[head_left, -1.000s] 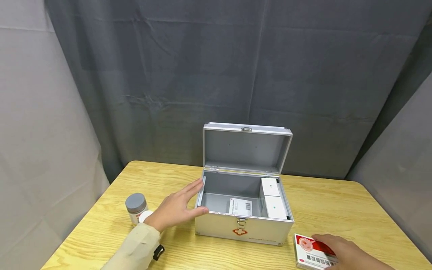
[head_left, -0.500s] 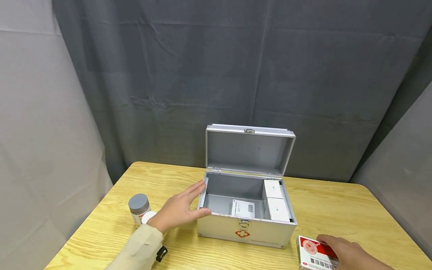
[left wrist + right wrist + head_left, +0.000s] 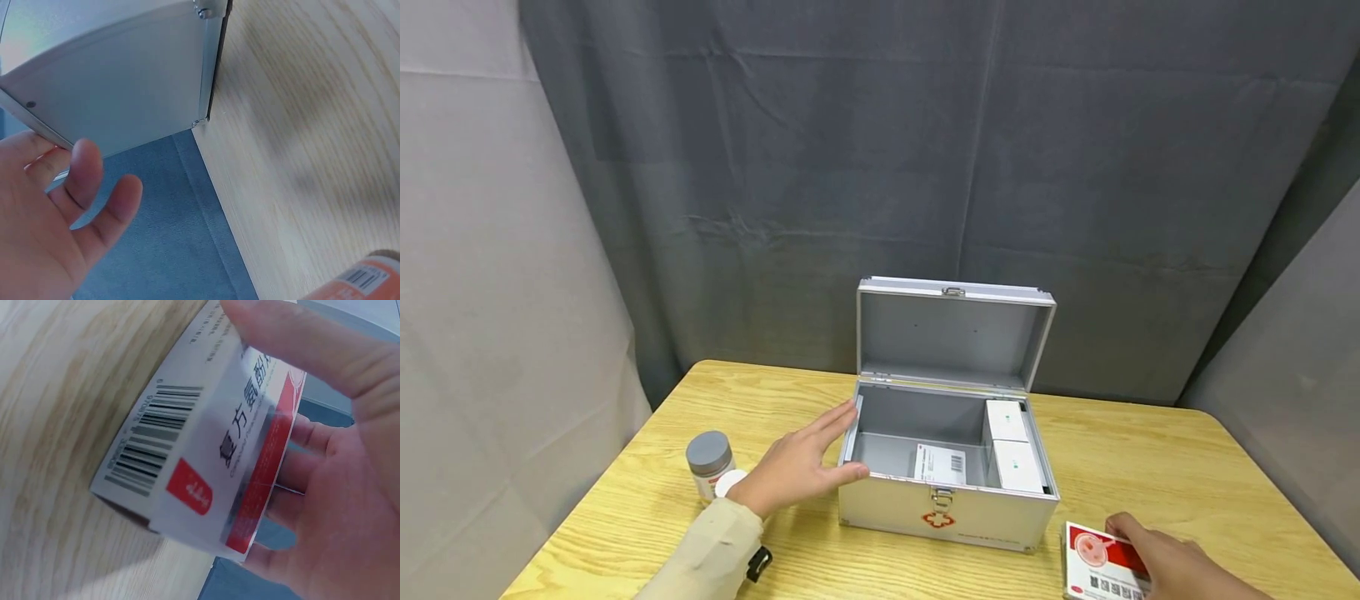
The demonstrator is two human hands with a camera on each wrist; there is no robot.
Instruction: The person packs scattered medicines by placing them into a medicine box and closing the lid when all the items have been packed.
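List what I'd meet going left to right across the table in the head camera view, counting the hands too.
Grey-lidded bottle, left hand, open silver case, red-and-white box, right hand.

We've got our head cam looking forward-down over the table point(image 3: 1112, 450), metal case point(image 3: 917, 510) at 5 o'clock. Left wrist cam shares that case close-up at 11; our right one's super tight on head's 4:30 red-and-white box point(image 3: 206, 465).
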